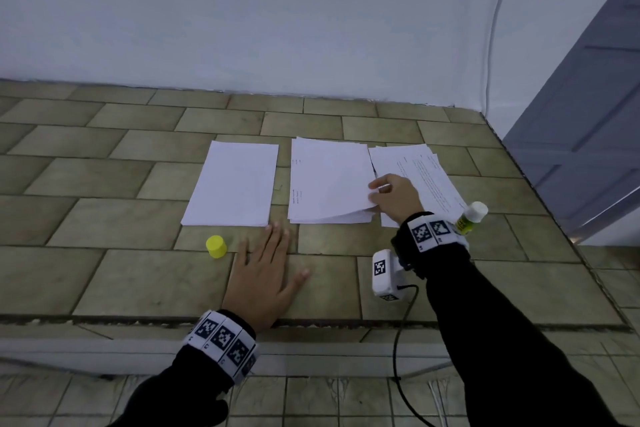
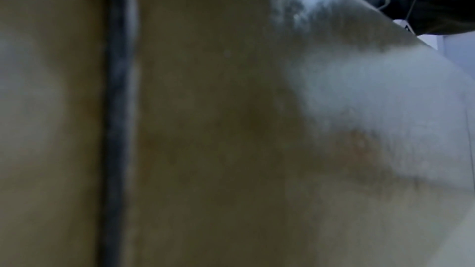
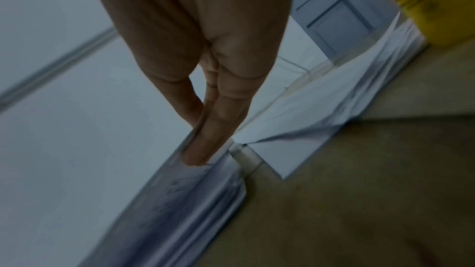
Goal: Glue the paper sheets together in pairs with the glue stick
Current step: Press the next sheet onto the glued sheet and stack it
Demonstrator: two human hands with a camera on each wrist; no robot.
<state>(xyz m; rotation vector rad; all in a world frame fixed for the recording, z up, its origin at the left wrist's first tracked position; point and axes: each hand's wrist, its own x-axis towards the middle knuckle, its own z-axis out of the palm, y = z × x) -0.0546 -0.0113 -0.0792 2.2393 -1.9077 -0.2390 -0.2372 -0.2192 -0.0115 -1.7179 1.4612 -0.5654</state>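
Tiled floor, yellow cap.

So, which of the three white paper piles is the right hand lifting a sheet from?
The middle white paper pile: the right hand pinches its raised right edge. The other two lie flat and untouched.

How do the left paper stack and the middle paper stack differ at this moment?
The left paper stack lies flat, squared and untouched; the middle paper stack has its top sheet lifted at the right edge, pinched by the right hand. The left stack's top looks blank; the middle one's shows faint print. Both are white and lie on the tiled surface.
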